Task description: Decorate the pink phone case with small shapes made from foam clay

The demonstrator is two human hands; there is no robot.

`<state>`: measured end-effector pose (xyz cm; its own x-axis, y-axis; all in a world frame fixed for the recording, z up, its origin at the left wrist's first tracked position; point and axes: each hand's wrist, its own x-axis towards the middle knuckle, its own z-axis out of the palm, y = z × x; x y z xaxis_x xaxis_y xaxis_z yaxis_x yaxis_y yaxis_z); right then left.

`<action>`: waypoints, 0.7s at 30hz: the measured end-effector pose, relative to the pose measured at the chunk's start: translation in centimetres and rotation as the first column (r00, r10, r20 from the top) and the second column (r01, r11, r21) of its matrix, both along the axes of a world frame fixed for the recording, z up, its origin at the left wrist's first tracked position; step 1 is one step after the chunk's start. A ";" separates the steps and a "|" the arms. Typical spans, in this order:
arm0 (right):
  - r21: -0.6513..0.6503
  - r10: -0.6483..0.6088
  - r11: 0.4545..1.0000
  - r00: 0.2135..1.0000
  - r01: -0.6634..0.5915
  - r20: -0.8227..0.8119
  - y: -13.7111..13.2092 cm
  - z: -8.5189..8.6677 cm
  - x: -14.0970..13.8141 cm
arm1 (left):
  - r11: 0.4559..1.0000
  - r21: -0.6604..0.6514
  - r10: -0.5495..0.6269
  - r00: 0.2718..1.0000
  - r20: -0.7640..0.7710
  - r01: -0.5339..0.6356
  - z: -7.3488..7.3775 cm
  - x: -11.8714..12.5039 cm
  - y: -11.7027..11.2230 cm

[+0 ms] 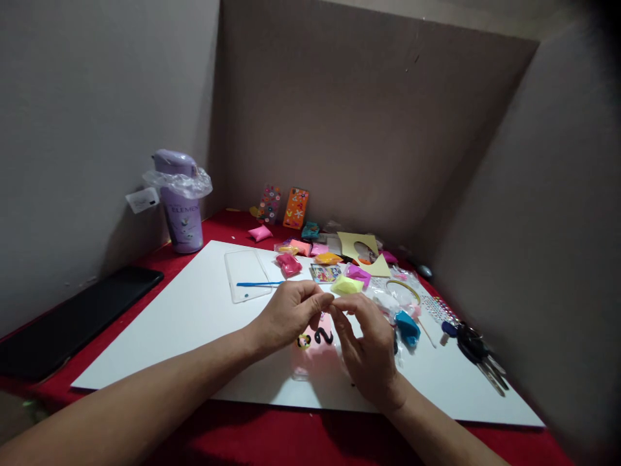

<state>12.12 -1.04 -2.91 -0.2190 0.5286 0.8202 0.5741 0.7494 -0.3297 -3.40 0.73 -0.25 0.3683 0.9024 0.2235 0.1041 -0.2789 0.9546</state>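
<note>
My left hand (290, 312) and my right hand (366, 346) meet over a white board (194, 323), fingertips pinched together around something too small to make out. Right under them lies a pink phone case (315, 353) with black clay curls and a small figure on it. A clear phone case (246, 274) with a blue stick (257, 284) across it lies just beyond my left hand. Packets of coloured clay, among them a dark pink one (289, 264) and a yellow-green one (347, 285), sit past my fingers.
A lilac bottle (182, 207) with plastic wrap stands at the back left, a black tablet (68, 320) on the red cloth at left. Two decorated phone cases (284, 207) lean on the back wall. Keys (478, 353) and a blue clay packet (407, 327) lie at right.
</note>
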 end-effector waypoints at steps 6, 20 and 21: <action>-0.118 0.001 0.993 0.999 -0.006 -0.040 -0.4 -0.1 -0.1 | 1.000 0.026 0.016 1.000 -0.011 -0.016 0.1 0.0 0.0; -0.057 0.074 0.996 0.989 -0.067 0.125 0.2 -0.4 0.0 | 0.986 0.081 0.134 0.984 0.115 -0.143 0.0 -0.2 0.7; -0.057 0.090 0.995 0.987 -0.083 0.134 0.2 -0.5 0.0 | 0.986 0.084 0.137 0.984 0.118 -0.147 0.0 -0.3 0.7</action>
